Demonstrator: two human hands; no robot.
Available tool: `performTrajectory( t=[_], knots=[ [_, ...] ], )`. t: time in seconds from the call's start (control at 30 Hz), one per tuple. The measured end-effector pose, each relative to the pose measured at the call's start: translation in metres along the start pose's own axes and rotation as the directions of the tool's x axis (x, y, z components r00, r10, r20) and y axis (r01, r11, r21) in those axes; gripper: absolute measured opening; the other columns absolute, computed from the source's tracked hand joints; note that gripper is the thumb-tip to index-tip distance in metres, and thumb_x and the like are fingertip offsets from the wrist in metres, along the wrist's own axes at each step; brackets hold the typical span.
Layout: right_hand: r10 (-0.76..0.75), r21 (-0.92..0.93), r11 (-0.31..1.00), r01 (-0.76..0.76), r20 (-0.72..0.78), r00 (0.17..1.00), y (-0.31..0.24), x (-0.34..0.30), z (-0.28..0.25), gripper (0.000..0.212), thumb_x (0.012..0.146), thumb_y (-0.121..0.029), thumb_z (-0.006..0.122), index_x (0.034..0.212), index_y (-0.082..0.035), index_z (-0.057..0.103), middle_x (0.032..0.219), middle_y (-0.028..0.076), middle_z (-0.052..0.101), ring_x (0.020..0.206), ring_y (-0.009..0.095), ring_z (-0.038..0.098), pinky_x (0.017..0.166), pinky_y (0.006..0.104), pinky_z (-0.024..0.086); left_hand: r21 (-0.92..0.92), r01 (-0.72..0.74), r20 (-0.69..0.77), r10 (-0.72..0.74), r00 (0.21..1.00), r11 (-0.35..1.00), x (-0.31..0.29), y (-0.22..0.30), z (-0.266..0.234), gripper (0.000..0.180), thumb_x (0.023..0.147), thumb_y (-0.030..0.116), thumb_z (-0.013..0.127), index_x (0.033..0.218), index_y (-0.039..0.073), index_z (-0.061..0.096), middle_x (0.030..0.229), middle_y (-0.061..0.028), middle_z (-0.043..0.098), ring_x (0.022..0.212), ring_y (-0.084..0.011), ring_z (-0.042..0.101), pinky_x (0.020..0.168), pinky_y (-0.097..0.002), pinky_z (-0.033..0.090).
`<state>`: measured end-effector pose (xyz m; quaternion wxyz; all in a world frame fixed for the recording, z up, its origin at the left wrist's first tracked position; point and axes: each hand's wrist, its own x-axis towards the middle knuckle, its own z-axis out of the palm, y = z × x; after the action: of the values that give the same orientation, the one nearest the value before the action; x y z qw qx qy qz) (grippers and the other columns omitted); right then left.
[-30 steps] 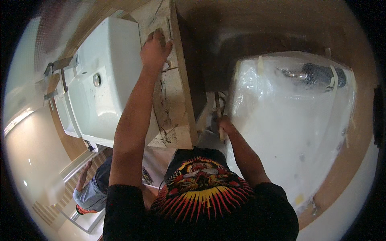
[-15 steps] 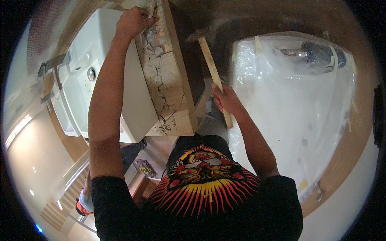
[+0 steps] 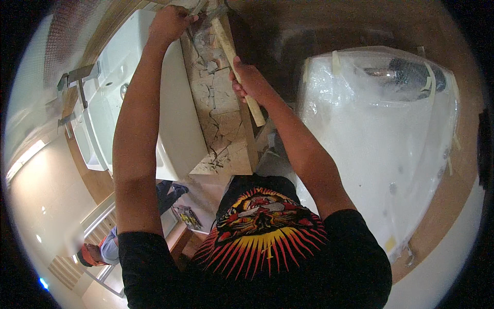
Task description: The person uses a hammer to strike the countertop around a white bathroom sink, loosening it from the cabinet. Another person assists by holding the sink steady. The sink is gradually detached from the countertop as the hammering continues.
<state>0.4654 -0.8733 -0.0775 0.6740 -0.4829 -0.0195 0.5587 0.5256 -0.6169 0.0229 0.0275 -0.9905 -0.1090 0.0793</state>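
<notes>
Grey metal makes up a squared, flat-faced fixture [image 3: 80, 73] at the far left, set at the edge of a white, rectangular ceramic basin [image 3: 177, 113]. Below them, at the lower left, a co-worker in orange headwear and a grey-blue top [image 3: 109, 252] shows partly behind the person's left arm. Past the basin's smooth outer side, the left hand [image 3: 172, 23] is raised near the top edge, its fingers pinching a slim grey metal bar [image 3: 197, 7] whose upper end meets the edge of view. Lower down, just right of the left arm, is a cluster of small yellow and dark items [image 3: 188, 217], too small to make out. Next comes a tan, stone-like counter [image 3: 221, 116] beside the basin, its top split by jagged dark cracks, with broken pieces toward the far end. Over its right edge slants a hammer with a pale, straight wooden handle [image 3: 226, 44]; its grey head is blurred, close beside the bar, and whether the two touch cannot be told. The right hand [image 3: 250, 82] wraps around the handle, fingers curled, the butt end jutting out below. On the right, a large white bathtub [image 3: 360, 154] sits under clear plastic film with strips of pale tape, bordered by a brown, wood-toned surround [image 3: 441, 219].
</notes>
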Motion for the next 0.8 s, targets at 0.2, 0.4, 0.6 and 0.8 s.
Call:
performTrajectory(
  t=[0.2,0.4,0.6,0.8],
  knots=[
    [0.011,-0.167,0.986,-0.02,-0.059,0.998,0.0,0.022,0.018,0.053,0.096,-0.054,0.036,0.075,-0.008,0.049,0.054,-0.002,0.043,0.04,0.01,0.039,0.039,0.0287,0.039,-0.097,0.035,-0.059,-0.041,0.997,0.995,-0.006,0.002,0.001,0.044,0.083,0.047,0.064,0.098,0.006,0.071,0.097,-0.0151,0.069,0.091,-0.0331,0.066,0.083,-0.0417,0.051],
    [0.044,-0.355,0.933,-0.062,-0.06,0.997,0.014,0.002,0.004,0.056,0.095,-0.056,0.036,0.069,-0.008,0.046,0.055,0.0,0.043,0.041,0.011,0.04,0.039,0.0304,0.04,-0.064,-0.016,-0.033,0.013,0.999,0.998,-0.002,-0.007,0.008,0.044,0.084,0.047,0.063,0.101,0.007,0.07,0.095,-0.0159,0.068,0.087,-0.0341,0.066,0.08,-0.0428,0.051],
    [0.125,-0.345,0.927,-0.148,-0.089,0.988,0.041,-0.032,0.001,0.058,0.093,-0.06,0.038,0.068,-0.009,0.046,0.056,0.0,0.043,0.043,0.011,0.042,0.04,0.0308,0.041,-0.072,0.05,-0.038,-0.053,0.998,0.996,-0.004,0.018,0.009,0.042,0.083,0.044,0.063,0.103,0.008,0.069,0.094,-0.0168,0.068,0.089,-0.0344,0.065,0.082,-0.0426,0.05],
    [0.164,-0.304,0.931,-0.204,-0.151,0.975,0.038,-0.046,0.008,0.057,0.092,-0.062,0.038,0.069,-0.01,0.043,0.055,0.0,0.043,0.042,0.011,0.041,0.038,0.029,0.039,0.03,0.107,-0.041,-0.106,0.994,0.994,-0.015,0.043,0.036,0.035,0.082,0.036,0.065,0.109,0.014,0.067,0.102,-0.0125,0.067,0.094,-0.0324,0.065,0.083,-0.0446,0.052]
  ],
)
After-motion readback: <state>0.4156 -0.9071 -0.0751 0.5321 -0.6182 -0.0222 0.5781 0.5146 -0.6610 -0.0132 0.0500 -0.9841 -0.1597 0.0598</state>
